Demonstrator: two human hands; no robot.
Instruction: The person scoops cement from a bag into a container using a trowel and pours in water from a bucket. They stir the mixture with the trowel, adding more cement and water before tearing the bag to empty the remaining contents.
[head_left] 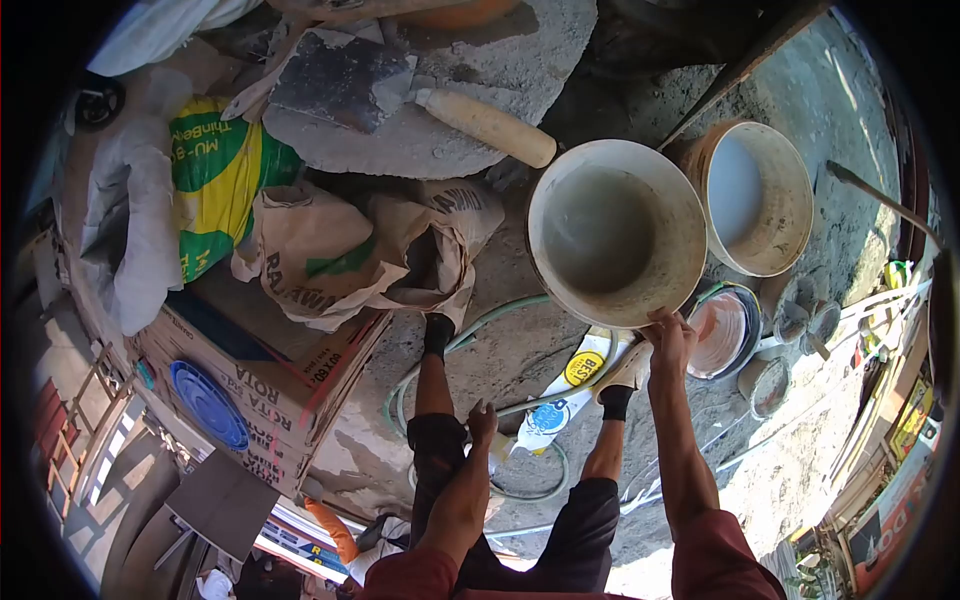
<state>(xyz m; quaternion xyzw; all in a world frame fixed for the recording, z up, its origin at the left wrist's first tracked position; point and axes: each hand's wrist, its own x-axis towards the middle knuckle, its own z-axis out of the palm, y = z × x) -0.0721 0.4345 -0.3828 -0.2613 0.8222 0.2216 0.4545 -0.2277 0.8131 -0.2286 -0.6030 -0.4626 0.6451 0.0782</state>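
Observation:
My right hand [670, 342] grips the near rim of a large pale bucket [684, 225], thumb and fingers closed on its edge. Murky grey liquid lies in the bottom of this bucket. My left hand [483, 424] is held low in front of my left knee, its fingers curled together. Whatever it may hold is hidden or too small to name. Below the bucket, a white, yellow and blue printed bag [572, 385] lies on the ground near my right foot. A green hose [490, 322] loops past my feet.
Beside the bucket stands a second bucket [788, 222] with whitish liquid. Smaller containers, including a round tub [720, 335], sit to the right. A wood-handled trowel [345, 80] rests on a grey slab [470, 60]. Open paper sacks [310, 235] and tile boxes [285, 400] are left.

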